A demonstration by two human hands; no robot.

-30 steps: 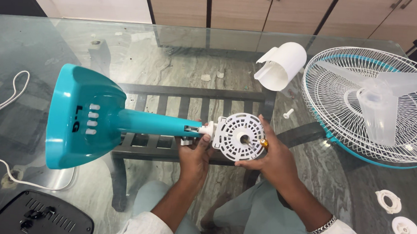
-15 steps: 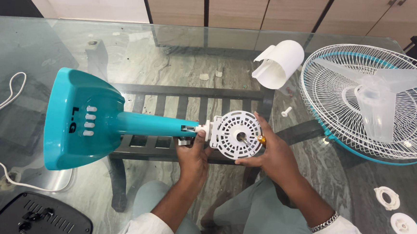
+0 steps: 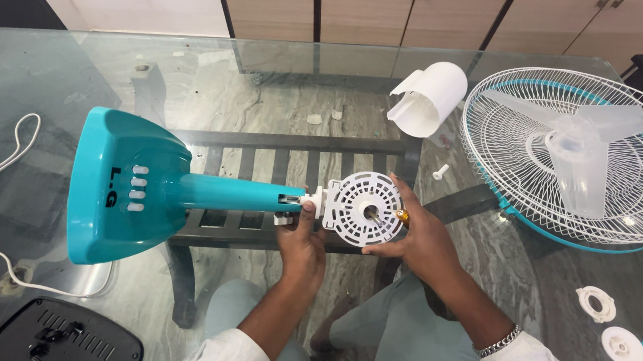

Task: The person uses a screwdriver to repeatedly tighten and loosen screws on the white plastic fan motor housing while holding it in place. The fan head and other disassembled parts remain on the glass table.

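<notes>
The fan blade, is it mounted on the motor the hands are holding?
No, the clear fan blade lies inside the white wire guard on the glass table, apart from the round white motor housing.

A small dark logo mark (image 3: 113, 188) sits on the teal fan base (image 3: 124, 187), left of centre.

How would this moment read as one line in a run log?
left hand: grips neck joint of teal fan stand | right hand: holds white motor housing | fan guard: lying to the right
</notes>
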